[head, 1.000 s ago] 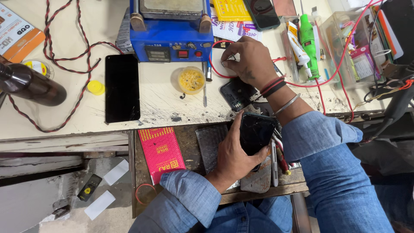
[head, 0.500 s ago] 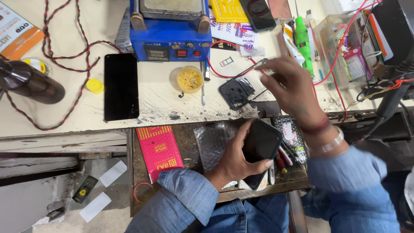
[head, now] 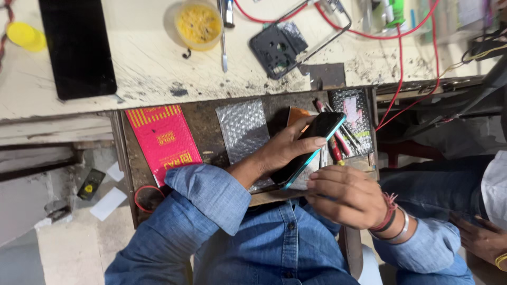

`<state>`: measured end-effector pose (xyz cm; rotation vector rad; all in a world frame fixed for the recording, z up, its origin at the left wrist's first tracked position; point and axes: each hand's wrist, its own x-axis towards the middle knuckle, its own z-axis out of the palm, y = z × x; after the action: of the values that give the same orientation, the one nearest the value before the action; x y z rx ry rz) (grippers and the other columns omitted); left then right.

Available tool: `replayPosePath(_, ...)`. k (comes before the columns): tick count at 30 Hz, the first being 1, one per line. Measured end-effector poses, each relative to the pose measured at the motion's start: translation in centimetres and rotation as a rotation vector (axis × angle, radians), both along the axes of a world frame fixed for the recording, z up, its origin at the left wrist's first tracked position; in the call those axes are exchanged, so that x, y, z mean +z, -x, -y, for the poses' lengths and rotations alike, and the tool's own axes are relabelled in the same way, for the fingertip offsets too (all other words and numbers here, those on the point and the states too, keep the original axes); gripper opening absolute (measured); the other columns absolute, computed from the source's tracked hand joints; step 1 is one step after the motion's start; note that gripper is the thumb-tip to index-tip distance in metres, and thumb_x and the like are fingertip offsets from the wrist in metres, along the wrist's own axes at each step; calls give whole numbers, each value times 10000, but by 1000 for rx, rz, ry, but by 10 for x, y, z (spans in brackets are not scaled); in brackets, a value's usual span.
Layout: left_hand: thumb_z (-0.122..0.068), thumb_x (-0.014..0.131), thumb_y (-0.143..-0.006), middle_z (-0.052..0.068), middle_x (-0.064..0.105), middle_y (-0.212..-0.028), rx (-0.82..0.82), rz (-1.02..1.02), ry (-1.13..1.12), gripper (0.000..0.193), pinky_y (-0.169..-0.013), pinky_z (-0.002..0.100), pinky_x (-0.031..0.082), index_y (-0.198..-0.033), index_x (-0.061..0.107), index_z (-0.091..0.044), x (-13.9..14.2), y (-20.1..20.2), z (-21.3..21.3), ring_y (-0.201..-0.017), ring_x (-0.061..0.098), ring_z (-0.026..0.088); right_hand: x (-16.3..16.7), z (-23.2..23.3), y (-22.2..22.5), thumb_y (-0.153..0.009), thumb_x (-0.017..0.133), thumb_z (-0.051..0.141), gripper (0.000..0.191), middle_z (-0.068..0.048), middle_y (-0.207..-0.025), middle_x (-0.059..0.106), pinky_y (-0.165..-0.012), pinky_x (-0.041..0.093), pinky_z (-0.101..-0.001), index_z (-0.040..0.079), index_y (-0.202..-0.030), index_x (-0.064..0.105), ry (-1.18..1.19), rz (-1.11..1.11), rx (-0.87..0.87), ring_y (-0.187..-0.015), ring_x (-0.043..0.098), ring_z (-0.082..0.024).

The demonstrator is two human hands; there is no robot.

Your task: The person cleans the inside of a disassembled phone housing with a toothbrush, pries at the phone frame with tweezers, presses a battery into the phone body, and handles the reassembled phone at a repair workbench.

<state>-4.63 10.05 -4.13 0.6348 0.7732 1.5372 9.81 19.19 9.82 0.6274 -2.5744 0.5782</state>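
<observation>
Both hands [head: 311, 169] on phone [head: 309, 148]

The left hand [head: 282, 153] covers much of the dark phone [head: 309, 148], so its lower back is out of sight, and the right hand [head: 343, 198] curls over something at the phone's bottom corner that cannot be made out. The black slab [head: 76, 47] and the yellow cap [head: 21, 34] run off the top-left edge. Another person's hand [head: 483, 240] is clipped by the right edge, and the red-handled tools [head: 335, 145] are half buried behind the phone.
</observation>
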Motion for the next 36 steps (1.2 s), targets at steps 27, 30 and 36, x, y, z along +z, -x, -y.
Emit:
replayPosePath(27,-568,730,-876,155,635,-1312,-12,-41,39,878,-1021,330,514,-1475,479,21,17,-3,-1,-1211,616,212,-17,2,2,-805,823,17,212,-172,-1106,689,-843,612,-436,8,-967,687,-73,7,-2,-980,713,-320)
replayPosePath(30,-578,727,-873,160,635,-1316,-8,-55,43,887,-1028,332,516,-1473,474,23,16,-4,-2,-1224,621,214,-17,3,2,-814,832,24,211,-169,-1106,690,-840,617,-429,15,-965,685,-86,15,-19,-985,717,-314)
replayPosePath(36,-593,726,-861,167,642,-1306,-4,-73,45,907,-1024,334,519,-1472,469,26,18,-3,-2,-1211,630,216,-12,3,4,-794,813,29,222,-167,-1077,696,-834,611,-429,-1,-980,695,-110,27,-18,-970,715,-313)
